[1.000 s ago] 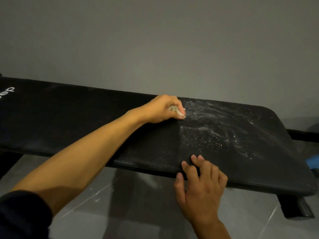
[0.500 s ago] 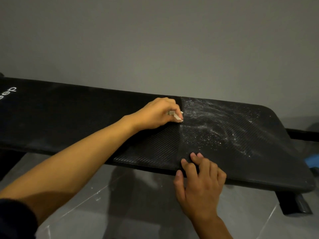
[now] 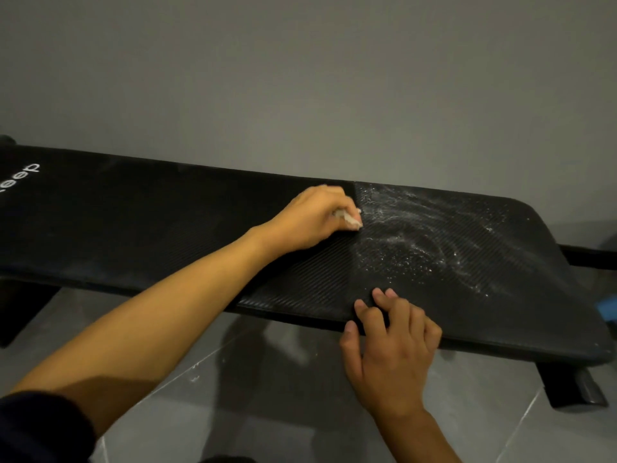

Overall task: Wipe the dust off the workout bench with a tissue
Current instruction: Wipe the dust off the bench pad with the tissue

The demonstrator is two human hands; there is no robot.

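I see my left hand [image 3: 314,218] curled tight round a crumpled white tissue [image 3: 349,219], pressed on the black ribbed pad of the workout bench [image 3: 167,228], at the edge of a powdery white dust [image 3: 417,238] smear. My right hand [image 3: 390,345] lies loose, fingers resting on the pad's rounded near edge, gripping nothing.

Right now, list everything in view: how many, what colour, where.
workout bench: one, black, across the middle
dust: one patch, white, on the bench's right part
tissue: one, white, at the dust's left edge
lettering: one, white, bench's left end
bench foot: one, black, lower right
blue object: one, right edge, partly cut off
wall: one, grey, behind
floor: one, grey tiles, below
left hand: grips the tissue
right hand: rests on the bench's near edge
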